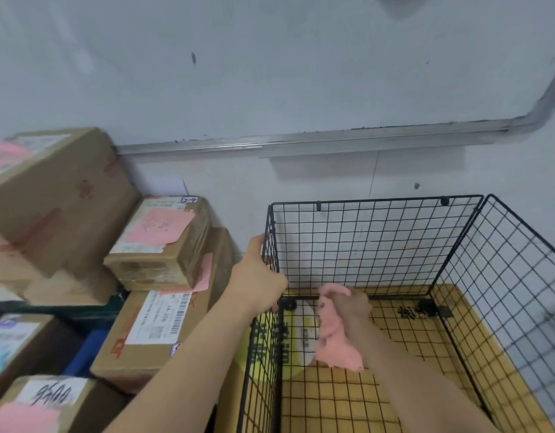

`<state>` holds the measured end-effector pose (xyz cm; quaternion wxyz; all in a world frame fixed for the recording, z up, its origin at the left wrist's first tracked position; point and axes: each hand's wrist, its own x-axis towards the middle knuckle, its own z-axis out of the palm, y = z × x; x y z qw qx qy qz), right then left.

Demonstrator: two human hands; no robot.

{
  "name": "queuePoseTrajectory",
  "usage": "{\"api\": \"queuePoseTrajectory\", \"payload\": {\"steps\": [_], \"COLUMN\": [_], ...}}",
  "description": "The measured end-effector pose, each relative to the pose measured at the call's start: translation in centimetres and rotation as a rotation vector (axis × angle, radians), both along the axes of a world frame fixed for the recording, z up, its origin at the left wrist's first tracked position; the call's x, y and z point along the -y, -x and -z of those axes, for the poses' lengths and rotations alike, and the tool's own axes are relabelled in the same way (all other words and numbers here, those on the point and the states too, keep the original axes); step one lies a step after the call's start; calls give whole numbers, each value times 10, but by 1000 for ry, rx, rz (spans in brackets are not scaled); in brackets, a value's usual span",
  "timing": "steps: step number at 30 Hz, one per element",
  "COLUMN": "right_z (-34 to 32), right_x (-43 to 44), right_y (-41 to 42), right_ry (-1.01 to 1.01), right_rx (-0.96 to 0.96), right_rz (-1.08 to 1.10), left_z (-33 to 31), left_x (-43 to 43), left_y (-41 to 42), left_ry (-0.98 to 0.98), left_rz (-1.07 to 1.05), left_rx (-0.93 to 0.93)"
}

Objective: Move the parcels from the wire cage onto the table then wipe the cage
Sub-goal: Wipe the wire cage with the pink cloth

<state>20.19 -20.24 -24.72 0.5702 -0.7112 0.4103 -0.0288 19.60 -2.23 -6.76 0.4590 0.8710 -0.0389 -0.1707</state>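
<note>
The black wire cage (376, 245) stands against the white wall at the right, with no parcels inside it. My left hand (259, 273) grips the top of the cage's left panel. Inside the cage, my right hand (352, 307) is closed on a pink cloth (335, 342), held low near the back left corner by the cage floor. Several cardboard parcels (159, 245) with pink and white labels are stacked to the left of the cage.
A yellow patterned surface (404, 345) shows under the cage's wire floor. A large parcel (57, 198) sits at the far left, more boxes (44, 404) below it. A metal rail (301, 140) runs along the wall above.
</note>
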Motion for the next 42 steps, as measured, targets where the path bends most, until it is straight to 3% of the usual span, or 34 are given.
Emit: {"api": "queuePoseTrajectory", "payload": {"steps": [2,4,5,8,11,12,14,20,26,30,42], "right_z": [5,6,2,-18,-11,-20,-23,-50,-96,-113,-157], "right_x": [24,53,69,101,98,85,65,-1,-38,-43,-59], "right_y": [10,22,30,60,50,53,56,29,23,13,-22], "right_ry": [-63,136,-6,-252,105,66,42,272,165,118,263], "right_rx": [-79,-111,-35,209,-94,-112,39,264,560,612,622], "right_rz": [-17,-8,183,302,47,58,137,-167,-343,-329,-328], "left_z": [-1,-1,-1,-2,-3,-4,-7,-17,-18,-19,-32], "left_x": [0,-1,-1,2,6,6,5,7,12,13,6], "left_y": [1,1,1,1,1,2,6,16,16,16,43], "left_ry": [-5,-5,-3,12,65,72,46,-67,22,10,-9], "left_rz": [0,2,3,5,-21,-24,-16,3,-52,-102,-86], "left_rx": [3,5,7,12,-7,-2,23,73,36,-9,-58]}}
